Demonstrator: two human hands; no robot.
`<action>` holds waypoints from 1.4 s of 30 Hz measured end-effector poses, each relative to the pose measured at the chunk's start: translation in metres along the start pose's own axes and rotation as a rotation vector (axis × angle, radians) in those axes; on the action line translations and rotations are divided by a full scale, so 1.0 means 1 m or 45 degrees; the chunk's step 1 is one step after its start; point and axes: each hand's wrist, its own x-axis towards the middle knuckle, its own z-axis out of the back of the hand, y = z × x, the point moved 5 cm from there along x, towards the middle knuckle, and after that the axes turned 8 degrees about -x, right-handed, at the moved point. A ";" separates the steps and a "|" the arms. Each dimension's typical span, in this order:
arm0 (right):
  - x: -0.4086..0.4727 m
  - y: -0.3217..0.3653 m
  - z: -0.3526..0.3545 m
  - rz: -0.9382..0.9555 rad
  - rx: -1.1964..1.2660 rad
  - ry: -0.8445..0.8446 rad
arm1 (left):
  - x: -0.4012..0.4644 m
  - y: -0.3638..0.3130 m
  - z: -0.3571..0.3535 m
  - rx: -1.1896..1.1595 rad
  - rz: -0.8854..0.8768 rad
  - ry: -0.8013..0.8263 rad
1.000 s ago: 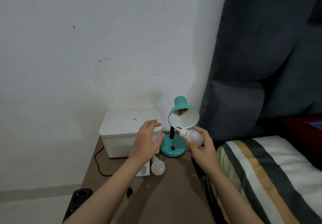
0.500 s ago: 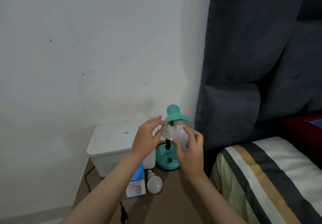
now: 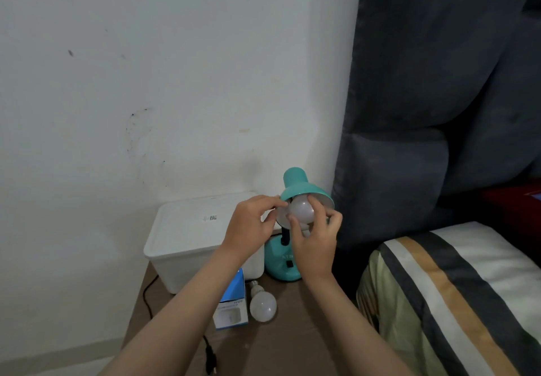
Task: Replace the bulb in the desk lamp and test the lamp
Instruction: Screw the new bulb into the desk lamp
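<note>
A teal desk lamp (image 3: pixel 295 182) stands on a brown bedside table (image 3: pixel 292 343), its shade tilted toward me. A white bulb (image 3: pixel 301 210) sits inside the shade, and my right hand (image 3: pixel 316 244) grips its round end with the fingertips. My left hand (image 3: pixel 251 226) pinches the shade's left rim. The bulb's screw base is hidden inside the shade. A second white bulb (image 3: pixel 262 304) lies loose on the table beside a blue and white bulb box (image 3: pixel 232 305).
A lidded white plastic bin (image 3: pixel 187 238) stands left of the lamp against the wall. A black cord with a plug (image 3: pixel 210 361) lies on the table's front. A bed with a striped pillow (image 3: pixel 456 293) and dark padded headboard (image 3: pixel 439 82) borders the right.
My right hand carried the bulb from below the shade up into it. My left hand rose from near the lamp base to the shade's rim. The view shifted slightly.
</note>
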 end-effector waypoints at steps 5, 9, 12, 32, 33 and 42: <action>-0.004 0.000 -0.002 -0.060 0.115 -0.034 | 0.000 0.000 0.000 -0.003 0.018 -0.009; -0.008 0.000 0.002 -0.099 0.138 -0.029 | -0.003 0.000 -0.001 -0.001 0.036 -0.034; -0.006 -0.002 0.005 -0.338 0.186 -0.020 | -0.003 -0.001 -0.001 0.009 0.043 -0.027; -0.013 0.004 0.000 -0.081 0.206 -0.097 | -0.005 -0.001 -0.004 0.045 0.065 -0.043; -0.013 0.003 0.000 -0.097 0.228 -0.091 | -0.005 -0.001 -0.004 0.047 0.063 -0.041; -0.011 0.005 0.001 -0.292 0.299 -0.152 | -0.006 -0.002 -0.005 0.074 0.061 -0.053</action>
